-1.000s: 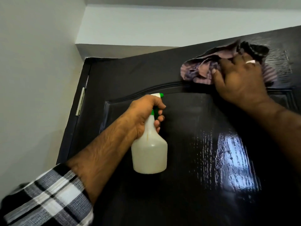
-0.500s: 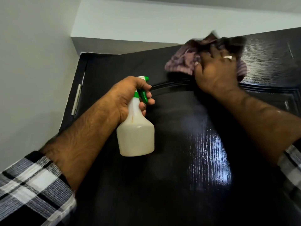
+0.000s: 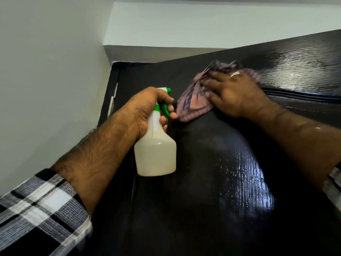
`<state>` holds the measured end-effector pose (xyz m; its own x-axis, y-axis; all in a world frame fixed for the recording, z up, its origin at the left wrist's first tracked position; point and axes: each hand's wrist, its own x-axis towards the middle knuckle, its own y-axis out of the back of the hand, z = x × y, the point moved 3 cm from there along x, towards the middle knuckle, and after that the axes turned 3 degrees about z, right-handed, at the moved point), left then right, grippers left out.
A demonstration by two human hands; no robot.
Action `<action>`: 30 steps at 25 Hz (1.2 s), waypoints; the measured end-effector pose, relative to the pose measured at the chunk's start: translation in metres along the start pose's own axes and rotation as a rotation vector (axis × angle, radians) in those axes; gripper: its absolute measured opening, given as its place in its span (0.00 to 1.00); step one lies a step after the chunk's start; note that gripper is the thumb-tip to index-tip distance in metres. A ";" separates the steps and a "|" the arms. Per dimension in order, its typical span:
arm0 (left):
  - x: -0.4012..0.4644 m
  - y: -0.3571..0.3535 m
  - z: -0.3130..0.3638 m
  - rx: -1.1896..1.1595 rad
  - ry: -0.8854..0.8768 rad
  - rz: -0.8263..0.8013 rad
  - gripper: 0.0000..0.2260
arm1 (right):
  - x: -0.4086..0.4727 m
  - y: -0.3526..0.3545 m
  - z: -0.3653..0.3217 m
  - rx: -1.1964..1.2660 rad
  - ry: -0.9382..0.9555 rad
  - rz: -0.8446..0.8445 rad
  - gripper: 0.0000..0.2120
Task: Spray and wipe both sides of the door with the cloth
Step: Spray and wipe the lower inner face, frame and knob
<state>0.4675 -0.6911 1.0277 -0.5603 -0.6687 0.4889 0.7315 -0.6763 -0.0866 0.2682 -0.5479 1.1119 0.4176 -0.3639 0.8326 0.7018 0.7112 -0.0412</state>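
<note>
Left hand (image 3: 145, 109), frame centre-left: fingers wrapped round neck of white spray bottle (image 3: 156, 152). Right hand (image 3: 234, 95), upper right: fingers flat, pressing purple striped cloth (image 3: 193, 102) against glossy dark door (image 3: 212, 200) at its upper panel moulding.

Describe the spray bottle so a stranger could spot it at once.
Start at the glossy dark wooden door that fills the view. In front of its upper panel the left hand holds a milky white plastic spray bottle. Its green trigger and nozzle set it apart from the striped purple cloth beside it.
</note>
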 end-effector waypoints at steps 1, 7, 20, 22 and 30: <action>-0.001 0.002 0.001 0.000 -0.003 0.008 0.06 | 0.007 0.004 0.005 0.028 -0.200 0.028 0.32; 0.003 0.032 0.004 0.015 -0.011 0.108 0.05 | 0.015 -0.019 -0.046 0.027 0.148 -0.005 0.29; -0.006 0.103 -0.027 0.035 0.047 0.254 0.07 | 0.060 -0.039 -0.150 0.182 0.131 -0.209 0.32; -0.009 0.102 -0.032 0.032 0.057 0.224 0.07 | 0.059 -0.027 -0.134 0.185 0.138 -0.185 0.34; -0.049 0.063 -0.076 -0.044 0.106 0.112 0.08 | -0.091 -0.022 -0.169 0.252 0.368 -0.207 0.26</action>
<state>0.5115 -0.7246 0.9328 -0.5161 -0.7678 0.3795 0.7753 -0.6072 -0.1741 0.3121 -0.6326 0.9434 0.4920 -0.6692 0.5569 0.6493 0.7082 0.2772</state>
